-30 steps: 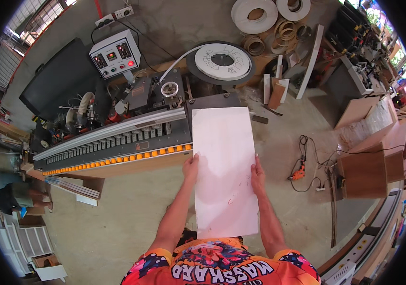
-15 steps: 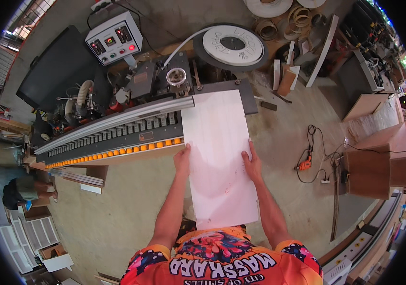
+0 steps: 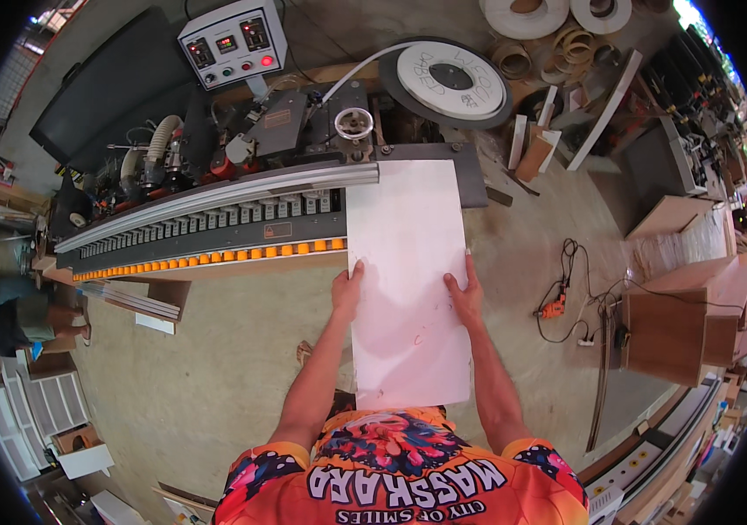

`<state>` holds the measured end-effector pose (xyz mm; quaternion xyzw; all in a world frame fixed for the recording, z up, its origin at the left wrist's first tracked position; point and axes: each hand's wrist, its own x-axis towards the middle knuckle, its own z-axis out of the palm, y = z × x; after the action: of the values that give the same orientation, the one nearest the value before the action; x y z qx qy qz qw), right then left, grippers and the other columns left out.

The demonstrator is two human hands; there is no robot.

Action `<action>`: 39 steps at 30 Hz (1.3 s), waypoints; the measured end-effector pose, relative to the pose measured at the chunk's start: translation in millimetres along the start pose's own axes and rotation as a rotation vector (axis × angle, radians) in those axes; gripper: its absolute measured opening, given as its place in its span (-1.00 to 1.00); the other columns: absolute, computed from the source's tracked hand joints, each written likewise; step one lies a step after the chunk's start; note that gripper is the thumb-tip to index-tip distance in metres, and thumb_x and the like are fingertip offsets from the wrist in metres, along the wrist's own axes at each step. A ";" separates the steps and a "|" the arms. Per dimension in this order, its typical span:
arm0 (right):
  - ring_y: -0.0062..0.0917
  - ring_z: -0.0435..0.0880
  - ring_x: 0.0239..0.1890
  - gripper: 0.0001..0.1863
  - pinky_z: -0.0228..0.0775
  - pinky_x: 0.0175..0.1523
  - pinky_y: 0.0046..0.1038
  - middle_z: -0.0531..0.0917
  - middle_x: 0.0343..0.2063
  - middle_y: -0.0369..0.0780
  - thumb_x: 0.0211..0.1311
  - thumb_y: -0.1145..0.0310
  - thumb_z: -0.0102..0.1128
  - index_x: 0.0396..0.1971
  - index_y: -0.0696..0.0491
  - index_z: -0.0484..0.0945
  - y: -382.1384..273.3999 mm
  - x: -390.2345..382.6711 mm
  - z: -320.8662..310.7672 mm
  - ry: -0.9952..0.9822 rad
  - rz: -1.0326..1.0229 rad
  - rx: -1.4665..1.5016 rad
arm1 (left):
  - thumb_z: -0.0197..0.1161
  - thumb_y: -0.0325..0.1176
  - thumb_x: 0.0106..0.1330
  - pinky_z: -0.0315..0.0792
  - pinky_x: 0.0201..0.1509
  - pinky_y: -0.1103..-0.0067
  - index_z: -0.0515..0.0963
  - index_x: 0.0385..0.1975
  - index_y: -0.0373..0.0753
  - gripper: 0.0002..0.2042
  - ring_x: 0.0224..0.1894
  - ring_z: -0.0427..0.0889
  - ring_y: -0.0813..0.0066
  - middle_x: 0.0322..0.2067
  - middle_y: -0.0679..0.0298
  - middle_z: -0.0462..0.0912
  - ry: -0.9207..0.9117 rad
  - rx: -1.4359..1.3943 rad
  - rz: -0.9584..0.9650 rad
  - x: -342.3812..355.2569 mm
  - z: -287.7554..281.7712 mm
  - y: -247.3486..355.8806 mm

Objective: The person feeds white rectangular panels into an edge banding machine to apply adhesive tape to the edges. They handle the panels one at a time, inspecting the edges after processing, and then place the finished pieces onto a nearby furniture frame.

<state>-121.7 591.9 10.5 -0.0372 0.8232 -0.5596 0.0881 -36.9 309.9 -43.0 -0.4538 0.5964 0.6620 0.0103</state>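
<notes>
A long white panel (image 3: 408, 289) lies lengthwise in front of me, its far end resting on the dark bed of an edge-banding machine (image 3: 303, 229). The machine's metal pressure rail (image 3: 242, 203) overlaps the panel's far left corner. My left hand (image 3: 346, 293) grips the panel's left edge about midway, thumb on top. On the opposite edge, my right hand (image 3: 466, 293) holds it with the thumb over the face and a finger stretched along the side. The fingers beneath the panel are hidden. Small reddish marks show on the panel's near half.
Orange rollers (image 3: 216, 258) line the machine's front. Behind stand a control box (image 3: 232, 44) and a reel of white edging (image 3: 452, 80). An orange power tool (image 3: 554, 306) with a cord lies on the floor at right, near brown boxes (image 3: 666, 328). Another person (image 3: 37, 324) bends at far left.
The whole view has shifted, so the machine appears farther right and higher. The panel looks straighter in the picture. Both hands keep their hold, and a foot now shows beside my left forearm.
</notes>
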 end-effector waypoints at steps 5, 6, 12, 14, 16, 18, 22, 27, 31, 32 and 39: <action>-0.22 0.45 0.41 -0.17 0.27 0.43 -0.36 0.45 0.38 0.06 0.35 0.18 0.32 0.52 0.11 0.17 -8.2 13.3 10.7 -0.008 0.023 -0.109 | 0.19 0.38 0.31 0.51 0.08 0.25 0.66 -0.03 -0.30 -0.28 -0.01 0.71 0.02 -0.12 -0.01 0.75 0.101 0.230 0.101 -6.1 -1.1 6.1; -0.22 0.43 0.42 -0.16 0.25 0.44 -0.36 0.44 0.38 0.06 0.36 0.15 0.31 0.52 0.12 0.17 -15.0 15.4 7.6 -0.022 0.043 -0.130 | 0.18 0.40 0.31 0.50 0.11 0.23 0.65 -0.01 -0.29 -0.26 0.04 0.70 -0.04 -0.08 -0.03 0.75 0.120 0.264 0.129 -9.4 2.9 11.7; -0.17 0.46 0.40 -0.17 0.29 0.41 -0.35 0.45 0.37 0.08 0.36 0.13 0.31 0.52 0.11 0.18 -17.6 28.9 13.3 -0.008 0.004 -0.177 | 0.24 0.23 0.36 0.49 0.10 0.17 0.48 0.07 -0.28 -0.37 0.05 0.68 -0.11 -0.04 -0.07 0.72 0.154 0.267 0.169 -13.7 7.6 34.9; -0.15 0.51 0.36 -0.17 0.33 0.38 -0.35 0.48 0.34 0.09 0.34 0.14 0.32 0.51 0.11 0.19 -13.8 32.6 15.6 -0.001 -0.007 -0.179 | 0.25 0.17 0.38 0.49 0.10 0.16 0.47 0.07 -0.29 -0.41 0.05 0.67 -0.13 -0.04 -0.08 0.71 0.146 0.250 0.197 -10.2 7.7 36.2; -0.14 0.54 0.33 -0.17 0.35 0.36 -0.34 0.50 0.32 0.10 0.34 0.14 0.32 0.50 0.12 0.20 -17.8 29.9 16.0 -0.011 0.015 -0.159 | 0.25 0.11 0.41 0.49 0.10 0.15 0.46 0.08 -0.29 -0.45 0.04 0.67 -0.15 -0.04 -0.09 0.71 0.128 0.229 0.225 -8.6 5.8 34.8; -0.16 0.58 0.30 -0.17 0.37 0.34 -0.35 0.54 0.28 0.11 0.33 0.14 0.33 0.50 0.12 0.21 -20.4 30.0 16.3 -0.016 0.066 -0.181 | 0.25 0.08 0.42 0.49 0.11 0.15 0.46 0.08 -0.30 -0.47 0.04 0.68 -0.15 -0.04 -0.11 0.71 0.125 0.238 0.228 -2.6 4.9 35.1; -0.24 0.64 0.24 -0.17 0.42 0.28 -0.38 0.60 0.22 0.10 0.33 0.13 0.34 0.51 0.07 0.22 -13.8 29.7 21.0 -0.001 0.105 -0.187 | 0.24 0.05 0.43 0.49 0.11 0.16 0.46 0.11 -0.32 -0.47 0.04 0.68 -0.15 -0.04 -0.13 0.70 0.108 0.294 0.186 5.3 3.1 39.8; -0.31 0.67 0.20 -0.18 0.45 0.24 -0.41 0.64 0.19 0.04 0.32 0.10 0.35 0.51 0.01 0.24 -13.7 29.5 22.7 0.028 0.098 -0.145 | 0.22 0.08 0.43 0.49 0.13 0.17 0.45 0.17 -0.31 -0.43 0.05 0.67 -0.16 -0.05 -0.13 0.71 0.163 0.277 0.253 4.7 7.6 40.4; -0.29 0.69 0.16 -0.17 0.44 0.24 -0.39 0.66 0.17 0.03 0.33 0.09 0.34 0.51 0.03 0.23 -18.5 28.9 34.3 0.017 0.074 -0.167 | 0.21 0.10 0.43 0.48 0.15 0.17 0.45 0.21 -0.29 -0.41 0.07 0.66 -0.16 -0.02 -0.12 0.70 0.187 0.275 0.202 2.7 -2.8 41.1; -0.28 0.68 0.18 -0.17 0.43 0.26 -0.39 0.65 0.18 0.03 0.33 0.09 0.33 0.51 0.04 0.23 -18.9 28.3 37.6 0.015 0.085 -0.171 | 0.21 0.10 0.43 0.48 0.16 0.17 0.45 0.22 -0.30 -0.40 0.07 0.66 -0.17 -0.01 -0.13 0.70 0.177 0.280 0.211 5.1 -7.2 41.5; -0.28 0.59 0.29 -0.18 0.36 0.33 -0.39 0.56 0.29 0.01 0.35 0.13 0.33 0.52 0.04 0.20 -16.3 22.7 54.0 0.016 0.064 -0.098 | 0.20 0.14 0.43 0.46 0.18 0.16 0.44 0.23 -0.35 -0.35 0.11 0.63 -0.21 0.04 -0.20 0.66 0.158 0.291 0.221 20.4 -22.9 30.2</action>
<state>-134.6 532.8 4.0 -0.0105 0.8512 -0.5157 0.0974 -52.2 272.1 -29.0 -0.4296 0.7310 0.5283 -0.0437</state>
